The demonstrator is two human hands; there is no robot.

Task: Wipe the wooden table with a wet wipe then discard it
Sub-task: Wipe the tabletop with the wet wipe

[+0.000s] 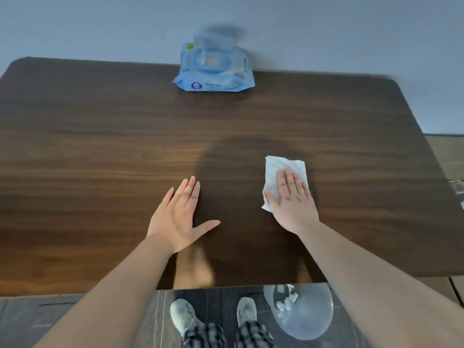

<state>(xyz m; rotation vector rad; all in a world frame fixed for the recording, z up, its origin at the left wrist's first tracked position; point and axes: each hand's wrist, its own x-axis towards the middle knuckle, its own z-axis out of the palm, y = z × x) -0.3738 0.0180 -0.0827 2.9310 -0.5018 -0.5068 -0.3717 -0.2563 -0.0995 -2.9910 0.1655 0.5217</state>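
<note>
Tabletop [100, 146]: flat right hand [295, 204] presses wipe [278, 169].

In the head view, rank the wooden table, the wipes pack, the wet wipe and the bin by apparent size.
1. wooden table
2. wipes pack and bin: look alike; the bin lies nearer, partly hidden, so unranked
3. wet wipe

The right hand [293, 202] hides part of the wet wipe [281, 172].
</note>
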